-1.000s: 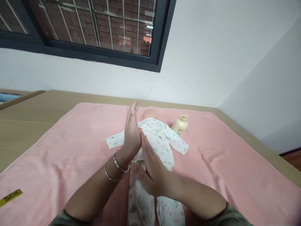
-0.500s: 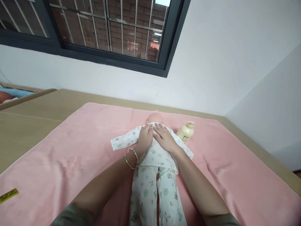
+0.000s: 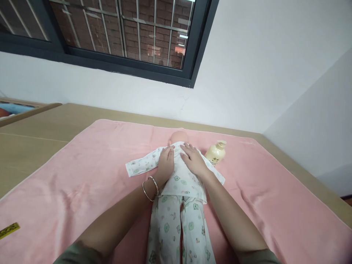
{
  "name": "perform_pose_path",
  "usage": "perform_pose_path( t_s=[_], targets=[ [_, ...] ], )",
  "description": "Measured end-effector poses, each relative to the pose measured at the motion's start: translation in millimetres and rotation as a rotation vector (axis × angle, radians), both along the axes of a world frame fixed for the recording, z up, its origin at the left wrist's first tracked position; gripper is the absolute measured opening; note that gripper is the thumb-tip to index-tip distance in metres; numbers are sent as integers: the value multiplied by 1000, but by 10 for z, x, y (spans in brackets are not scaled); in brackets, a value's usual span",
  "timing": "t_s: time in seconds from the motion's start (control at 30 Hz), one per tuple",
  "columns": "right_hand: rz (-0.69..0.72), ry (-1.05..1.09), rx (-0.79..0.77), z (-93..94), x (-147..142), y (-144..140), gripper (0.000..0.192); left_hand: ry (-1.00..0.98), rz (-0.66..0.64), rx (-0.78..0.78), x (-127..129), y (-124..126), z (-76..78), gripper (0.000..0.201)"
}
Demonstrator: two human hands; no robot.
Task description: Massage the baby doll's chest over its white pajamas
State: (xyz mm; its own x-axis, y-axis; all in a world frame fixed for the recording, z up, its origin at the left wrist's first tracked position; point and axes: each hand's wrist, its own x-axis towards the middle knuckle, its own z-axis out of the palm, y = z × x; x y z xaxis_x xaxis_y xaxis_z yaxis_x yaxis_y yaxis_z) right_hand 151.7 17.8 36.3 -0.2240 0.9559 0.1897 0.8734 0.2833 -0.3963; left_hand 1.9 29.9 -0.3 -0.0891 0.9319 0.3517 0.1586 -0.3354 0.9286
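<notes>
A baby doll (image 3: 178,137) in a white printed top (image 3: 181,185) and matching trousers (image 3: 169,223) lies on a pink blanket (image 3: 110,154), its bald head at the far end. Flat on the left side of the top's upper part rests my left hand (image 3: 166,161), fingers stretched out, two bangles on the wrist. My right hand (image 3: 193,157) lies flat on the other side with its fingers slightly spread. A strip of cloth shows between the two hands. Under my palms the top is hidden.
A cream pump bottle (image 3: 216,153) lies tilted on the blanket beside the doll's right-hand sleeve. At the left edge is a yellow strip with black marks (image 3: 9,230). A wooden surface (image 3: 35,146) borders the blanket, with a white wall (image 3: 233,106) and barred window behind.
My hands have moved apart across the upper part of the top, the left one going leftward. The view has shifted slightly; the doll and bottle look unmoved.
</notes>
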Motion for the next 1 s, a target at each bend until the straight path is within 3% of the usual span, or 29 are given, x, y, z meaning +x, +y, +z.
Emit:
perform_pose_path(
  t_s=[0.07,0.1,0.23,0.3,0.43,0.57,0.77,1.0],
  targets=[
    [-137,-5,7,6,14,-2,55,13,0,7,0,-7,5,35],
    [-137,-14,17,15,-13,-27,55,16,-1,13,0,-7,5,35],
    [229,9,69,47,-160,-131,50,12,13,26,-8,16,-19,34],
    [290,55,51,36,-146,-105,45,30,22,21,-7,28,-42,36],
    [35,105,27,-24,17,40,47,221,20,50,34,3,-92,38],
    [-169,-27,-19,2,-26,-1,56,492,33,94,50,3,-110,46],
    [-193,-261,-58,140,-376,-328,57,713,19,29,-82,186,-63,47],
    [-180,-114,-103,109,-47,-70,59,829,165,135,76,-153,-93,53]
  ],
)
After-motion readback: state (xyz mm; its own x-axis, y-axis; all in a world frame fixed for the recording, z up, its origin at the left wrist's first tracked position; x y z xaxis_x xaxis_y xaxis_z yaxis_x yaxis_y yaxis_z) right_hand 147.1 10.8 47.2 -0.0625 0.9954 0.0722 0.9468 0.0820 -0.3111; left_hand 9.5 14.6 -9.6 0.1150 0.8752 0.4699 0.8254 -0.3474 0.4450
